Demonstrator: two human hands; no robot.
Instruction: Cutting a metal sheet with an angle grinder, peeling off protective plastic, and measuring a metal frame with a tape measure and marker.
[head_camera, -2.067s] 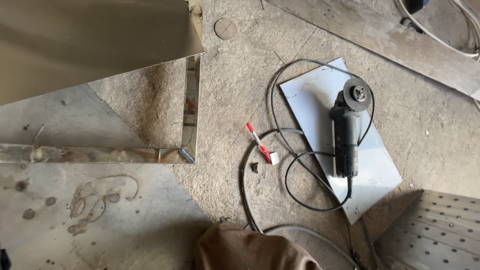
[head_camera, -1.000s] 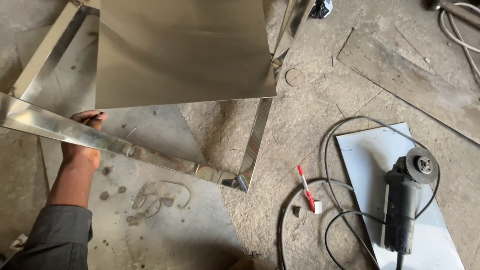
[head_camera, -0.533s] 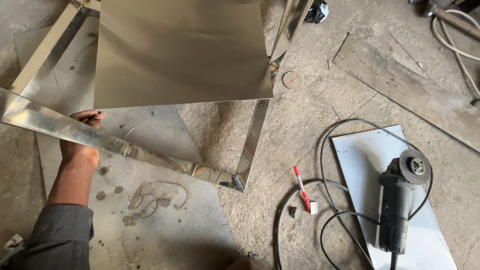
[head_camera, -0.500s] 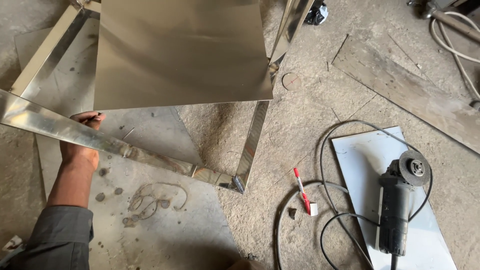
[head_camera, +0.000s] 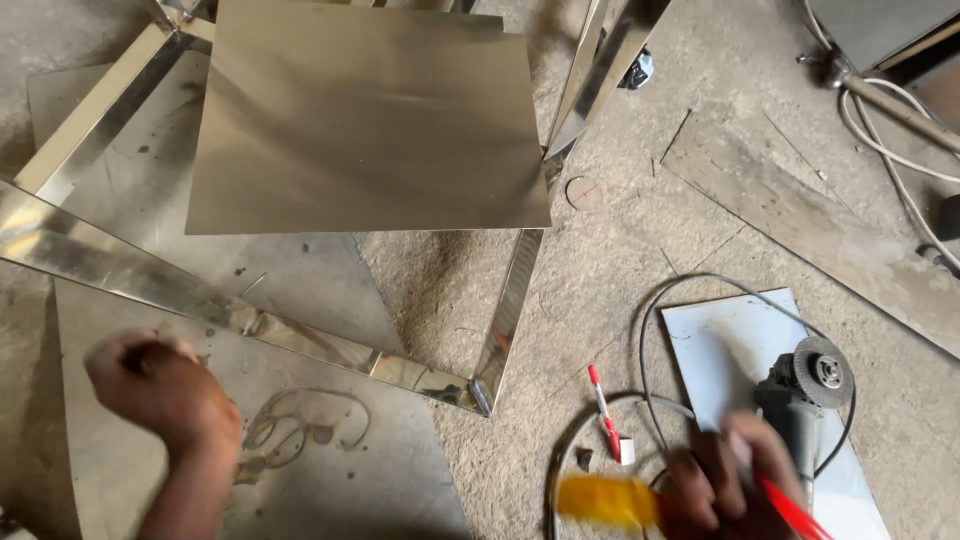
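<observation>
Left hand (head_camera: 165, 390) at 8 o'clock, fingers curled into loose fist, holding nothing, just off shiny steel frame (head_camera: 250, 320). Right hand (head_camera: 735, 485) at 5 o'clock, blurred, fingers wrapped round yellow-and-red tool (head_camera: 620, 500), beside angle grinder (head_camera: 810, 390) parked on white panel (head_camera: 720, 340). Red marker (head_camera: 603, 405) near cable.

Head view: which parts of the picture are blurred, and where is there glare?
Head view: both hands are motion-blurred, the left hand and the right hand, as is the yellow and red thing it holds; the angle grinder and floor look sharp; soft glare lies on the steel frame.
</observation>
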